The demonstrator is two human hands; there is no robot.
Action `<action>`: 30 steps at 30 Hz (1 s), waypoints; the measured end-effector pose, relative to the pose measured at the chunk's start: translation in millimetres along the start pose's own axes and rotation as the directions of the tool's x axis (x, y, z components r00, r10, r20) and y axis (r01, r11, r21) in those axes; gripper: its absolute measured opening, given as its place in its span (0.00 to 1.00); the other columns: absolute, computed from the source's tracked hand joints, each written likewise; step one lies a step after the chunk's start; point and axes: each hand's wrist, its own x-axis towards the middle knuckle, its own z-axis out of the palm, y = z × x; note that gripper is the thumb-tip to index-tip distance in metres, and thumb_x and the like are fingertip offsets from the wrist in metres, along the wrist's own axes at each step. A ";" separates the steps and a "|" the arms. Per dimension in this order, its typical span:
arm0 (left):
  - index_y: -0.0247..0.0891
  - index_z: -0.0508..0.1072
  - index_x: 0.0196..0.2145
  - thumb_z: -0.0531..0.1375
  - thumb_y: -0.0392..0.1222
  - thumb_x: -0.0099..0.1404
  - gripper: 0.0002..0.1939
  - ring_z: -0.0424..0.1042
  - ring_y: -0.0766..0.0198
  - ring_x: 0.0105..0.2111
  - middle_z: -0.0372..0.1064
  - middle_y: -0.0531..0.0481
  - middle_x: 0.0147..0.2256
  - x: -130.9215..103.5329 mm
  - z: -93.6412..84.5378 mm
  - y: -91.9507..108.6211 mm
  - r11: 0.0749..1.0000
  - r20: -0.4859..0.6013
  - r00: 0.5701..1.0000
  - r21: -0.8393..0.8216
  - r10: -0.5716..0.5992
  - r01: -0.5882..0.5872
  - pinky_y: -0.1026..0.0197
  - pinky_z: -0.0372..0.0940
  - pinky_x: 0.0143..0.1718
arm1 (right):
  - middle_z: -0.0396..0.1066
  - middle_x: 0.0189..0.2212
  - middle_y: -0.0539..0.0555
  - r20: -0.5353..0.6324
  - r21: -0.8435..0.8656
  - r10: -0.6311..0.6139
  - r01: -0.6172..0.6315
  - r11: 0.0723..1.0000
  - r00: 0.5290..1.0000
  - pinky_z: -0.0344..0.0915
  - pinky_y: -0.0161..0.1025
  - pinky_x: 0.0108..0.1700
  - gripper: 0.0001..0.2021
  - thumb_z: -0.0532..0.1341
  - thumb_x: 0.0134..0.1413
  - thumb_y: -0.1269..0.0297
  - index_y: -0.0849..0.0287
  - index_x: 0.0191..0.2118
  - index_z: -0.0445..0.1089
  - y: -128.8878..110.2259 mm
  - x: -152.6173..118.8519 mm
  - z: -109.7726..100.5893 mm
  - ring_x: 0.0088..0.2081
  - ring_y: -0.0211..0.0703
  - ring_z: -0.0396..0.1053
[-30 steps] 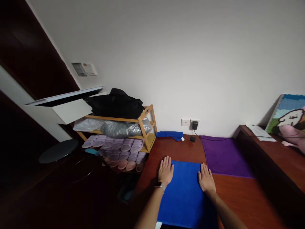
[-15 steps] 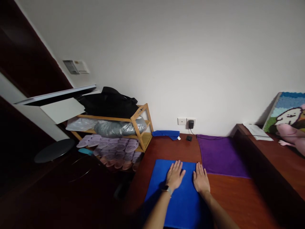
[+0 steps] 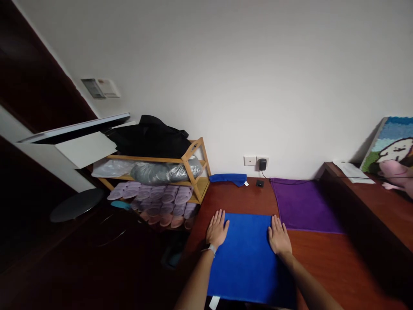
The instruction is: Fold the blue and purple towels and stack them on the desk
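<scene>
A blue cloth (image 3: 247,258) lies spread flat on the reddish-brown table (image 3: 237,200), with a white label showing at its near left corner. My left hand (image 3: 217,229) rests palm down over the cloth's far left corner, fingers stretched out. Across from it, my right hand (image 3: 279,237) lies flat along the far right corner, its fingers straight. Neither hand grasps anything. To the right of my right hand a purple cloth (image 3: 305,204) is laid out against the wall.
A folded blue cloth (image 3: 228,178) and a small black object (image 3: 260,183) lie by the wall below a plugged-in black adapter (image 3: 263,164). Left stands a wooden rack (image 3: 196,172) with slippers (image 3: 155,194) and a black bag (image 3: 151,140). A raised ledge (image 3: 380,196) holds a pink toy (image 3: 400,172).
My left hand has slid left from the middle of the blue cloth to its left edge. My right hand stays at the right edge. The view has shifted slightly.
</scene>
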 end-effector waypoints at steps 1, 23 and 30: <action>0.37 0.52 0.72 0.39 0.57 0.77 0.34 0.45 0.55 0.72 0.47 0.44 0.72 0.0 -0.9 -0.1 1.000 0.003 1.000 -0.004 -0.004 0.004 0.48 0.48 0.71 | 0.39 0.74 0.57 0.002 -0.016 0.005 -0.005 1.000 1.000 0.31 0.47 0.73 0.34 0.34 0.69 0.56 0.70 0.73 0.42 -1.2 -0.4 -1.0 0.74 0.46 0.36; 0.43 0.43 0.73 0.38 0.52 0.78 0.31 0.45 0.59 0.72 0.45 0.51 0.73 -2.4 8.9 136.1 0.944 -0.066 0.957 -0.160 0.282 -0.289 0.49 0.47 0.72 | 0.39 0.74 0.57 0.007 0.074 -0.094 0.093 0.993 0.996 0.35 0.47 0.74 0.33 0.38 0.69 0.57 0.70 0.73 0.44 -7.6 -9.7 0.0 0.74 0.47 0.34; 0.44 0.45 0.73 0.37 0.55 0.78 0.31 0.45 0.60 0.72 0.47 0.51 0.72 -18.9 20.7 156.3 0.931 0.011 0.949 -0.195 0.316 -0.308 0.48 0.45 0.72 | 0.40 0.74 0.59 0.015 0.065 -0.113 0.111 0.992 0.994 0.35 0.48 0.74 0.33 0.39 0.68 0.60 0.71 0.72 0.46 -6.2 -9.5 0.6 0.74 0.48 0.34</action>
